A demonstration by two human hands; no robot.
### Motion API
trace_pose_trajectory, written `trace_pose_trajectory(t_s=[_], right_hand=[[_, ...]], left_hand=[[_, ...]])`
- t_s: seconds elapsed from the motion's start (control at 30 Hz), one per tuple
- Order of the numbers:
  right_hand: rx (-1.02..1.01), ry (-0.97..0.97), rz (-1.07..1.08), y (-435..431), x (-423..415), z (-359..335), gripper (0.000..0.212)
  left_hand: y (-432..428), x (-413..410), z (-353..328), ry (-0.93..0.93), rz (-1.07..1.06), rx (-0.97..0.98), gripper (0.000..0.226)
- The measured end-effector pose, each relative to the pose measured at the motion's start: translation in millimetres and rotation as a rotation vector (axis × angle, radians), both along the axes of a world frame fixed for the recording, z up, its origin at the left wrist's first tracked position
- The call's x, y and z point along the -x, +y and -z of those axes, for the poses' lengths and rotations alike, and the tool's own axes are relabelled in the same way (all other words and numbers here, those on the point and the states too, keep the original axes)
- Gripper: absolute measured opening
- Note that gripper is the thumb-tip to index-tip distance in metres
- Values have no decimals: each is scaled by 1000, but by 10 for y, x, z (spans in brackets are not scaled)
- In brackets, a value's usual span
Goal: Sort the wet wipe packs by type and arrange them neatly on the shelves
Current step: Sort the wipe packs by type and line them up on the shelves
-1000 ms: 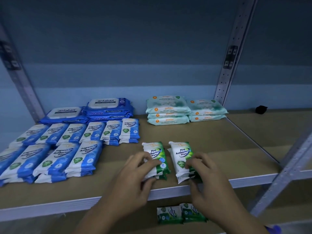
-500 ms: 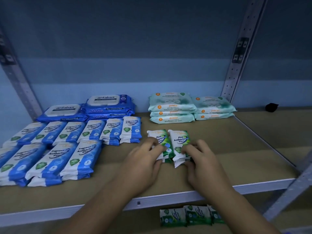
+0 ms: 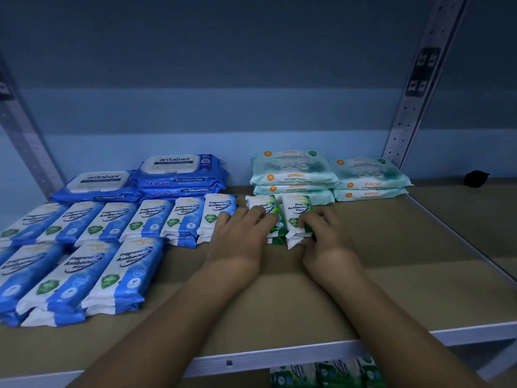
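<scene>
**Pine stacks pushed back into line**

Over the last second we have slid two short stacks of small green-and-white soft-plastic pine wipe packs away from the front lip of the brown board shelf (image 3: 391, 247). They have gone deep toward the back, and the gap between them has closed. The left pine stack (image 3: 261, 204) and the right pine stack (image 3: 296, 208) now sit side by side, touching or very nearly so. They are just in front of the pile of large mint-green guardian packs (image 3: 293, 169) and just beside the right end of the row of small blue-and-white fragrance-free packs (image 3: 151, 219).

Our left hand (image 3: 243, 233) lies over the top of the left pine stack with its fingers fairly flat. The thumb is hidden, so we read this as a press, not a clamp. Our right hand (image 3: 324, 236) has its fingers curled round the right side and near end of the right pine stack. The hands are close together but not touching, one to each stack.

We judge that the pine type now has its own place, level with the blue row and apart from the other kinds. The near ends look a little uneven and may want squaring. More green packs (image 3: 321, 373) lie on the shelf below, so this group is probably not finished.
</scene>
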State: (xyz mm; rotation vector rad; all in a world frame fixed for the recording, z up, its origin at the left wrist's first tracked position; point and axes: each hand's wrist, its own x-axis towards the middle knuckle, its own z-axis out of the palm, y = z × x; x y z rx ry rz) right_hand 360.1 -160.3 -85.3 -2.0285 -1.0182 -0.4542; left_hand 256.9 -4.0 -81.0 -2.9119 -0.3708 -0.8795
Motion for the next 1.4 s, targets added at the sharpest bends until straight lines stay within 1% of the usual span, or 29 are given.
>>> trace_pose_trajectory(t_s=[0.13, 0.27, 0.43, 0.57, 0.7, 0.8, 0.97, 1.03, 1.1, 1.2, 1.3, 1.4], right_hand=[[73, 19, 46, 48, -56, 49, 45], [73, 0, 78, 105, -89, 48, 44], [31, -44, 62, 84, -73, 35, 41], [62, -67, 76, 50, -68, 29, 43], [81, -7, 202, 66, -109, 45, 33], [114, -43, 216, 77, -119, 55, 21], [144, -76, 233, 53, -79, 18, 16], [150, -72, 263, 18, -3, -19, 20], [138, -58, 269, -37, 130, -66, 26], [111, -151, 291, -150, 331, -137, 27], [153, -151, 242, -385, 561, -156, 20], [153, -171, 165, -749, 831, -130, 8]], left_hand=[[-2, -20, 53, -92, -18, 46, 57], [-12, -2, 36, -93, -42, 59, 59], [-17, 57, 21, -95, -9, 101, 45], [-3, 96, -2, -124, 0, 115, 41], [31, 48, 25, -167, -45, 89, 33], [42, 10, 34, -185, -76, 76, 30], [35, 23, 22, -146, -88, 76, 33], [-2, 59, -5, -95, -80, 118, 37], [-46, 131, -45, -86, -78, 160, 42], [-160, 296, -94, -116, -70, 175, 42], [-347, 508, -63, -103, -48, 196, 37], [-576, 754, -71, -140, 1, 293, 17]])
